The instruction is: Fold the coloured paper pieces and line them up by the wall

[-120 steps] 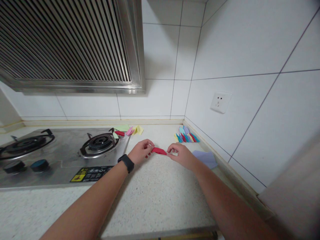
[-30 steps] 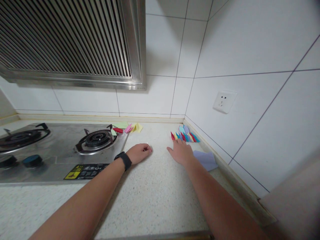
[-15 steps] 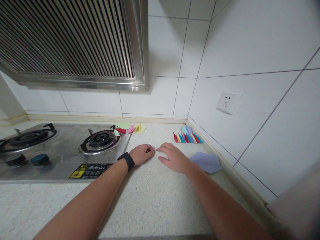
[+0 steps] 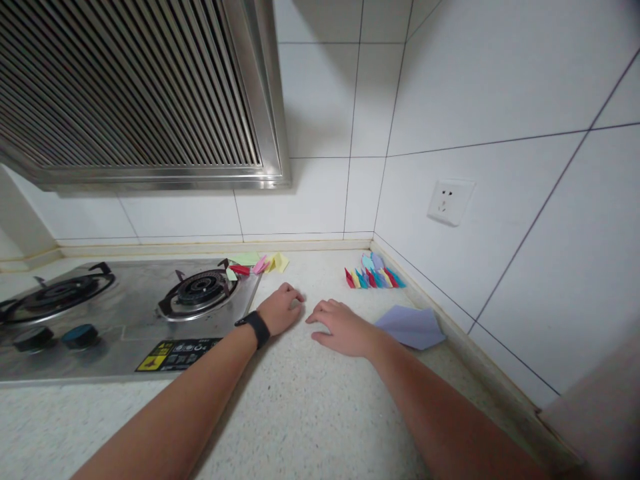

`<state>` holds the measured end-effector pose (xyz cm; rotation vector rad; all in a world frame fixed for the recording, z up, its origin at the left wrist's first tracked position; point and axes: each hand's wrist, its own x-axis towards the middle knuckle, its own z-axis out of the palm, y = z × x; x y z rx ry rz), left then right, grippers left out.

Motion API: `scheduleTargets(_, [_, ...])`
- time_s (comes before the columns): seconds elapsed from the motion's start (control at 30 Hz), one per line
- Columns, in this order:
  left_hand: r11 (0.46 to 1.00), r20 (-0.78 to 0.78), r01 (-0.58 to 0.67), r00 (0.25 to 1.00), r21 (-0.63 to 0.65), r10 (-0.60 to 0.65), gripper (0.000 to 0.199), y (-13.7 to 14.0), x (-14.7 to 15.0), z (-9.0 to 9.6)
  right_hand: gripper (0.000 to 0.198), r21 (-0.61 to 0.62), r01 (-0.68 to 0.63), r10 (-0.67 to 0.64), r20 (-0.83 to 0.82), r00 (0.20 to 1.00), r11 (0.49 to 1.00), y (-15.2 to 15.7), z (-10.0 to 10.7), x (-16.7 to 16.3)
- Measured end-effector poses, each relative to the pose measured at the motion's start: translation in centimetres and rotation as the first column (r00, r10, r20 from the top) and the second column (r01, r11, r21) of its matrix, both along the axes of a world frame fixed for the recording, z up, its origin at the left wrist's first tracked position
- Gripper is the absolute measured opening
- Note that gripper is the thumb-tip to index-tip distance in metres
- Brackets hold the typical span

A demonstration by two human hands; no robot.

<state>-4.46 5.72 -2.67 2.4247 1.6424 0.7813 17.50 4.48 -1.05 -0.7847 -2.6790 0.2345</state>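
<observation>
My left hand (image 4: 283, 309), with a black watch (image 4: 257, 328) on the wrist, rests on the speckled countertop (image 4: 305, 400). Its fingers are loosely bent and apart, and nothing shows in them. Just to its right, my right hand (image 4: 340, 327) lies with thumb and fingers spread, empty. The fingertips of the two hands are close but do not touch. Beside the right wrist lies a sheet of purple paper (image 4: 413, 325) with creases, partly behind the forearm. Beyond that hand, several small folded paper pieces (image 4: 375, 278) in red, yellow, blue and purple stand in a row.
At left is a gas stove (image 4: 125, 320) with two burners. Green, red, pink and yellow paper pieces (image 4: 260, 265) lie over its right back corner and the counter. A range hood (image 4: 280, 179) hangs above. The right tiled wall carries a socket (image 4: 451, 202).
The left hand's fingers have loosened from a pinch. My right hand has shifted slightly down and left in view. The whole view has also tilted a little.
</observation>
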Motion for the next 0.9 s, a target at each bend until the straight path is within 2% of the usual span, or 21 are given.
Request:
scheduleTargets(0.17, [0.967, -0.22, -0.256, 0.944, -0.012, 0.247, 0.042, 3.3, -1.2, 0.7, 0.032, 0.0, -0.005, 0.005, 0.009, 1.0, 1.0, 0.1, 0.2, 0.0])
scheduleTargets(0.33, [0.922, -0.287, -0.388, 0.882, 0.011, 0.375, 0.053, 7.7, -3.2, 2.4, 0.031, 0.012, -0.015, 0.014, 0.02, 1.0, 1.0, 0.2, 0.4, 0.0])
scheduleTargets(0.5, [0.876, -0.298, -0.481, 0.839, -0.017, 0.455, 0.049, 10.9, -4.8, 2.1, 0.032, 0.014, -0.012, 0.011, 0.03, 1.0, 1.0, 0.2, 0.3, 0.0])
scheduleTargets(0.7, [0.871, -0.234, -0.492, 0.848, -0.013, 0.476, 0.042, 11.2, -5.2, 0.8, 0.031, 0.028, -0.014, 0.013, 0.024, 1.0, 1.0, 0.3, 0.2, 0.1])
scheduleTargets(0.9, [0.878, -0.019, -0.479, 0.878, -0.006, 0.478, 0.046, 9.7, -5.5, 1.5, 0.03, 0.016, -0.022, 0.022, 0.016, 1.0, 1.0, 0.4, 0.4, 0.1])
